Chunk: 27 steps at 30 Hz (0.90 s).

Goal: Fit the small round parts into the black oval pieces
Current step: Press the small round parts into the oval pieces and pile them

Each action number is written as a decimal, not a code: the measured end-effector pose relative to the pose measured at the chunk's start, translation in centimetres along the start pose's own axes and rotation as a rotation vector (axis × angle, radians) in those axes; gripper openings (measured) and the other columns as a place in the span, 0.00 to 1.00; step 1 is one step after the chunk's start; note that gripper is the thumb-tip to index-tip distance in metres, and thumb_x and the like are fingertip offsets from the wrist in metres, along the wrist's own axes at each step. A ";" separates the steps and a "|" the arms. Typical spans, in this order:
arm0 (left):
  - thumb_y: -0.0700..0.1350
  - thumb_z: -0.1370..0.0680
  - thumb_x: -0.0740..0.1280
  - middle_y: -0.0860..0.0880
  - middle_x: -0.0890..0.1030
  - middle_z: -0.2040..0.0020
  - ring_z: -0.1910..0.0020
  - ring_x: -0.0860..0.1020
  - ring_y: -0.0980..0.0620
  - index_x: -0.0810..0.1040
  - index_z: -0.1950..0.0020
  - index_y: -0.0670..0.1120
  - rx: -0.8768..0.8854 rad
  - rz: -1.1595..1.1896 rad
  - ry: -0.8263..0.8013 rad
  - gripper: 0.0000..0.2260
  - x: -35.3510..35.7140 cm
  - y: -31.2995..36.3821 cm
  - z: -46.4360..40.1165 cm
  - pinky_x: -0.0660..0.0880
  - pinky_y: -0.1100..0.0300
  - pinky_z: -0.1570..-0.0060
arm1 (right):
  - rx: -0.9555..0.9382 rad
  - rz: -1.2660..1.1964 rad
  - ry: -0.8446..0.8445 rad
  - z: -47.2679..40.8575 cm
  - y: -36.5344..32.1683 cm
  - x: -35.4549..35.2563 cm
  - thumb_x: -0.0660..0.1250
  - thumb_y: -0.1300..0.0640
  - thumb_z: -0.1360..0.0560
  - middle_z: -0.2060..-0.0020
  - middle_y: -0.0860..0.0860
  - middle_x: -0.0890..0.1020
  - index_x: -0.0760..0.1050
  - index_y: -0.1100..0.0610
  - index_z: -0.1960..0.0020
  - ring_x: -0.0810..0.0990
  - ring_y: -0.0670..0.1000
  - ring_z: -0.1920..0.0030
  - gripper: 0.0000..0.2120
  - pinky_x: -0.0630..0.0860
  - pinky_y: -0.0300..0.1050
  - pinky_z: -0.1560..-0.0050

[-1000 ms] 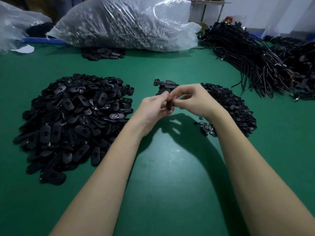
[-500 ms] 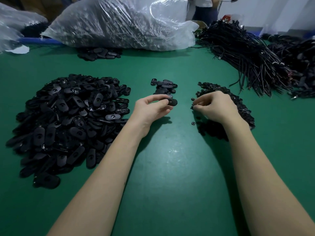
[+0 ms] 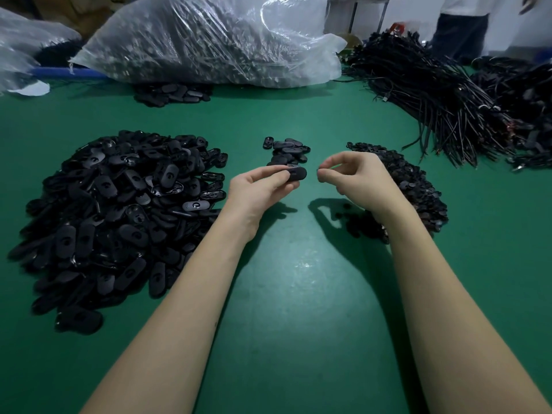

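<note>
My left hand (image 3: 263, 186) holds one black oval piece (image 3: 297, 173) between thumb and fingers, above the green table. My right hand (image 3: 352, 177) is raised just right of it, thumb and forefinger pinched together on something too small to make out, likely a small round part. A big heap of black oval pieces (image 3: 119, 210) lies at the left. A heap of small round parts (image 3: 418, 186) lies at the right, partly behind my right wrist. A small group of oval pieces (image 3: 288, 150) sits just beyond my hands.
A large clear plastic bag (image 3: 209, 40) full of parts lies at the back, with more oval pieces (image 3: 173, 95) in front of it. Bundles of black cables (image 3: 442, 94) fill the back right. A person (image 3: 463, 28) stands behind the table.
My right hand has lifted off the heap of round parts and come back toward the oval piece in my left hand. Earlier both hands were pressed together on a piece.
</note>
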State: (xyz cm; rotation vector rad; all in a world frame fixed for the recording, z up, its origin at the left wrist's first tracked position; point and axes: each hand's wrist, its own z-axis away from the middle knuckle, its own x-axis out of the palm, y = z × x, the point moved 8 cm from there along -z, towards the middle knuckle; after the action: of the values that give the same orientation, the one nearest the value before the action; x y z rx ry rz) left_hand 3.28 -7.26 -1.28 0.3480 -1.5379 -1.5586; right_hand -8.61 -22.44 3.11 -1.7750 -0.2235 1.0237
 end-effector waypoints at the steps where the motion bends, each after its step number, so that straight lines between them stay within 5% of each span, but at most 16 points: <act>1: 0.33 0.23 0.70 0.41 0.87 0.53 0.52 0.86 0.45 0.83 0.48 0.37 -0.001 0.016 0.003 0.05 -0.1 0.0 0.0 0.81 0.64 0.52 | -0.001 -0.073 -0.009 0.2 -0.2 0.3 0.76 0.53 0.24 0.66 0.45 0.85 0.82 0.49 0.55 0.73 0.44 0.70 0.03 0.73 0.37 0.63; 12: 0.36 0.22 0.72 0.44 0.87 0.55 0.57 0.87 0.49 0.84 0.49 0.40 -0.001 0.003 0.040 0.04 -0.5 0.1 -0.2 0.80 0.66 0.59 | -0.062 -0.227 0.017 0.5 -2.4 1.0 0.75 0.59 0.25 0.68 0.52 0.85 0.85 0.52 0.57 0.77 0.47 0.72 0.03 0.72 0.38 0.70; 27: 0.36 0.21 0.70 0.43 0.87 0.51 0.51 0.86 0.46 0.84 0.50 0.39 0.001 0.079 -0.050 0.04 0.4 0.0 -0.2 0.81 0.65 0.52 | 0.068 -0.202 0.034 0.5 -1.8 1.6 0.76 0.57 0.27 0.67 0.45 0.85 0.87 0.50 0.58 0.76 0.41 0.72 0.03 0.73 0.35 0.71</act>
State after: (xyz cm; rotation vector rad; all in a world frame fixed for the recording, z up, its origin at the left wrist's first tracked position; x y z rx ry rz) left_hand 3.25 -7.69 -1.17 0.2477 -1.5723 -1.5156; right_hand -7.44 -20.35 3.76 -1.6703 -0.3358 0.8465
